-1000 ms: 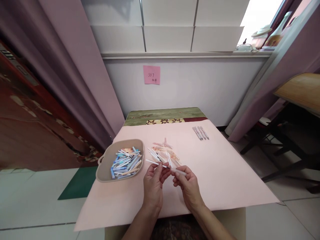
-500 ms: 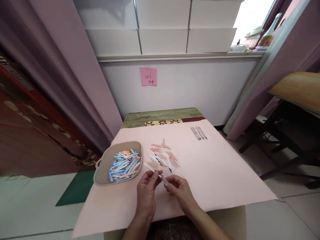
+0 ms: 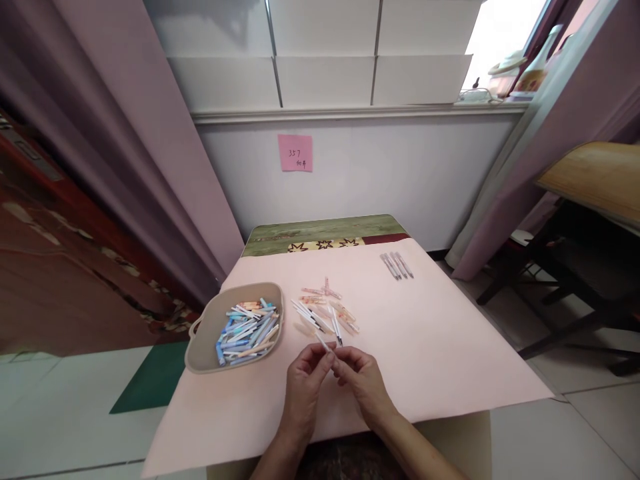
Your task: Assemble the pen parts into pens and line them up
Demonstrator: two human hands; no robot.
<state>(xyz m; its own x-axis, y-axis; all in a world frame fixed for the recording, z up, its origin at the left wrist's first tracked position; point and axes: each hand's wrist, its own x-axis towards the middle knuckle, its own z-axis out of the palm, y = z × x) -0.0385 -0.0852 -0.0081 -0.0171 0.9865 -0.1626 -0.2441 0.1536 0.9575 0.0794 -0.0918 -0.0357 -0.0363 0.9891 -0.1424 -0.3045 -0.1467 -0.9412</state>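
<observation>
My left hand (image 3: pixel 306 380) is closed in a pinch around a thin white pen refill (image 3: pixel 323 342), which points up and to the left. Touching it at the fingertips, my right hand (image 3: pixel 363 383) pinches a pen part that the fingers now mostly cover. Just beyond my hands lie more white refills (image 3: pixel 309 316), some with dark tips. Pinkish clear pen barrels (image 3: pixel 345 317) are scattered around them. Several assembled pens (image 3: pixel 397 265) lie side by side at the far right of the table.
A beige basket (image 3: pixel 200 353) full of blue, white and orange pen pieces (image 3: pixel 250 333) stands on the left. A pale pink cloth (image 3: pixel 440 347) covers most of the table. Behind it is a wall with a pink note (image 3: pixel 295 153); a dark chair (image 3: pixel 575 267) is at right.
My left hand has moved right, bringing the refill against my right fingertips. The refill stands steeper, and the clear pen part seen between my hands is now mostly hidden.
</observation>
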